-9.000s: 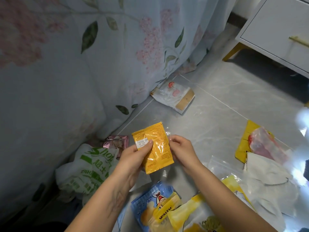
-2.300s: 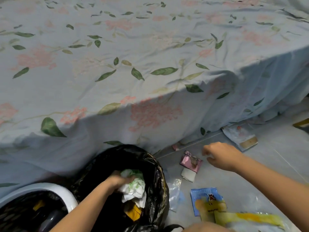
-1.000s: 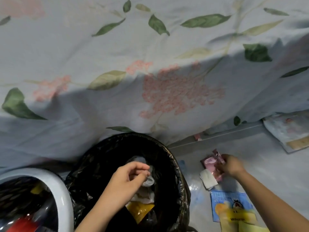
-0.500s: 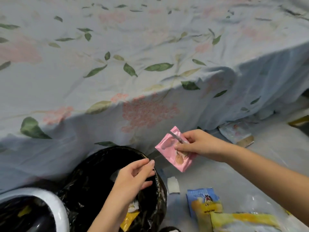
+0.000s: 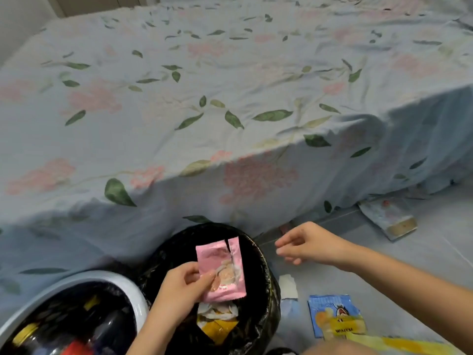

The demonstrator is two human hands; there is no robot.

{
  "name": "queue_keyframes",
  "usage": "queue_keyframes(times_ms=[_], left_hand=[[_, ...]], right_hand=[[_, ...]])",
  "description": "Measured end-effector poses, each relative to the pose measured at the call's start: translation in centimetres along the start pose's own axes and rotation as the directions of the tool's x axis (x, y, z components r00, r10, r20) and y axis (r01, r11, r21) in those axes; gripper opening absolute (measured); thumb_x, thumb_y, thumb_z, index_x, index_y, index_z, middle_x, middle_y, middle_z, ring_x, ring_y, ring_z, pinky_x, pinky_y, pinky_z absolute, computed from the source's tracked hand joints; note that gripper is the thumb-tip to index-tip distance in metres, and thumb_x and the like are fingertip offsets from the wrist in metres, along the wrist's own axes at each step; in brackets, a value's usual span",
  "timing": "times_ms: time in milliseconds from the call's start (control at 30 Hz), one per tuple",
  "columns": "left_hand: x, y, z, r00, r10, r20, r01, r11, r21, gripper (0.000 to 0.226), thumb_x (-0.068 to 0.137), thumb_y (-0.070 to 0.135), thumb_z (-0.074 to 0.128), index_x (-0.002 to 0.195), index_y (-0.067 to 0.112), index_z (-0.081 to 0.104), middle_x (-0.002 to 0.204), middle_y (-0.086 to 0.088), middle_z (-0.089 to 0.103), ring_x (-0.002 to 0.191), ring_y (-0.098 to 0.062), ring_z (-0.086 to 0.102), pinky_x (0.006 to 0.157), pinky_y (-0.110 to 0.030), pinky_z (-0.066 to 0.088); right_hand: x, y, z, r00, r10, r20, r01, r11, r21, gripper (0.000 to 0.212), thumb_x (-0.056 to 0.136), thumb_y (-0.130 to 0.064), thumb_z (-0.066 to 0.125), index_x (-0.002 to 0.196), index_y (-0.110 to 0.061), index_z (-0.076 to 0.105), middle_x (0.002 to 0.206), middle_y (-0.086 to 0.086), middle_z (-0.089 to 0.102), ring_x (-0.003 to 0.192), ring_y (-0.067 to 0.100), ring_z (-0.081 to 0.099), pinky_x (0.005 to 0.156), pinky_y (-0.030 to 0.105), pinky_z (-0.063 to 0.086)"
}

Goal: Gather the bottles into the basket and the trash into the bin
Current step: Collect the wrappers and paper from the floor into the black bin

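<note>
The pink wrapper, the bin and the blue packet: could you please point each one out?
pink wrapper (image 5: 225, 265), head view, middle of its face
bin (image 5: 268, 298), head view, black liner at right rim
blue packet (image 5: 330, 310), head view, upper printed part

Your bin (image 5: 266, 272) sits before the bed (image 5: 204, 98), the basket (image 5: 128, 290) just to its left — wrappers (image 5: 332, 316) lie on the floor (image 5: 422, 252) to its right.

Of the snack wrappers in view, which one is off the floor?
The pink wrapper: the left hand pinches it over the black-lined bin. The blue wrapper and the pale one by the bed lie on the floor.
</note>
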State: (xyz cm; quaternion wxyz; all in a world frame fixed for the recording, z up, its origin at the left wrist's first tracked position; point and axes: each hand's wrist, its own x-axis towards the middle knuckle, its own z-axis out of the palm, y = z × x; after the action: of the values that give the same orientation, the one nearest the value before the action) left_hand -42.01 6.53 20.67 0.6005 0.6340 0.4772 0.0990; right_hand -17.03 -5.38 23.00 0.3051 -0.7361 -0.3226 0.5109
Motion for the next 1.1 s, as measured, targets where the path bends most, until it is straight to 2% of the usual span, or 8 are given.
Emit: queue_keyframes(times_ms=[133,300,467,533,600,767,933,1100], left_hand=[[1.2,-4.9,-2.0,0.982,-0.171,0.076,0.123,0.896,0.428,0.051,0.051,0.059,0.070,0.076,0.014,0.070,0.067,0.001,0.070,0.061,-0.006,0.058,0.062,-0.021,0.045],[5.2,-6.2,0.3,0.916,-0.352,0.192,0.103,0.669,0.736,0.027,0.080,0.039,0.065,0.068,0.023,0.048,0.074,0.010,0.053,0.076,-0.008,0.054,0.062,-0.016,0.038],[9.4,-7.1,1.3,0.858,-0.479,0.185,0.163,0.595,0.787,0.018,0.082,0.025,0.064,0.073,0.018,0.050,0.075,0.006,0.059,0.075,-0.010,0.059,0.052,-0.013,0.041],[10.4,-8.2,1.2,0.842,-0.520,0.142,0.189,0.532,0.825,0.012,0.081,0.019,0.065,0.089,0.012,0.059,0.096,-0.004,0.069,0.094,-0.016,0.067,0.065,-0.018,0.048],[11.1,-9.0,1.4,0.835,-0.543,0.087,0.230,0.489,0.841,0.031,0.083,0.019,0.065,0.111,0.005,0.061,0.113,-0.009,0.068,0.106,-0.019,0.065,0.080,-0.023,0.051],[11.7,-10.0,2.2,0.879,-0.477,0.006,0.231,0.437,0.869,0.037,0.093,0.027,0.049,0.121,0.004,0.059,0.126,-0.013,0.062,0.117,-0.023,0.059,0.092,-0.026,0.046],[11.5,-10.5,2.1,0.930,-0.359,-0.081,0.253,0.462,0.850,0.034,0.091,0.031,0.051,0.118,0.011,0.059,0.122,-0.011,0.063,0.115,-0.025,0.060,0.089,-0.028,0.047],[10.9,-8.8,1.3,0.959,-0.259,-0.111,0.235,0.517,0.823,0.035,0.089,0.034,0.058,0.119,0.017,0.058,0.120,-0.008,0.064,0.114,-0.025,0.060,0.093,-0.029,0.048]], right_hand=[[2.6,4.6,-2.6,0.985,0.127,-0.121,-0.153,0.958,-0.242,0.019,0.091,-0.017,0.060,0.088,-0.002,0.072,0.084,0.014,0.074,0.078,0.023,0.072,0.070,0.031,0.057],[6.3,9.1,-4.6,0.940,0.311,-0.139,-0.339,0.810,-0.478,0.021,0.090,-0.007,0.051,0.097,0.003,0.068,0.097,0.014,0.073,0.075,0.019,0.070,0.049,0.013,0.048],[9.6,11.2,-6.0,0.920,0.361,-0.151,-0.391,0.842,-0.371,0.022,0.091,-0.015,0.057,0.092,0.004,0.068,0.075,0.005,0.070,0.061,0.014,0.068,0.054,0.022,0.056],[10.8,12.1,-6.2,0.921,0.356,-0.161,-0.390,0.855,-0.341,0.016,0.091,-0.015,0.058,0.091,-0.002,0.067,0.076,0.004,0.069,0.061,0.012,0.066,0.053,0.021,0.054],[12.1,12.6,-5.7,0.926,0.346,-0.149,-0.377,0.862,-0.339,0.009,0.090,-0.015,0.057,0.091,-0.010,0.064,0.085,0.006,0.068,0.065,0.013,0.065,0.055,0.021,0.053],[16.1,11.9,-3.9,0.940,0.296,-0.168,-0.334,0.897,-0.289,0.013,0.091,-0.016,0.055,0.100,-0.009,0.061,0.094,0.011,0.062,0.079,0.021,0.061,0.061,0.026,0.050],[19.8,13.3,-2.5,0.895,0.178,-0.409,-0.244,0.963,-0.114,0.015,0.086,-0.023,0.066,0.082,-0.008,0.065,0.102,0.023,0.068,0.096,0.040,0.063,0.085,0.051,0.052],[21.8,16.8,-0.3,0.852,0.154,-0.500,-0.258,0.955,-0.145,0.041,0.085,-0.020,0.068,0.118,0.004,0.060,0.119,0.027,0.062,0.108,0.043,0.059,0.090,0.045,0.048]])
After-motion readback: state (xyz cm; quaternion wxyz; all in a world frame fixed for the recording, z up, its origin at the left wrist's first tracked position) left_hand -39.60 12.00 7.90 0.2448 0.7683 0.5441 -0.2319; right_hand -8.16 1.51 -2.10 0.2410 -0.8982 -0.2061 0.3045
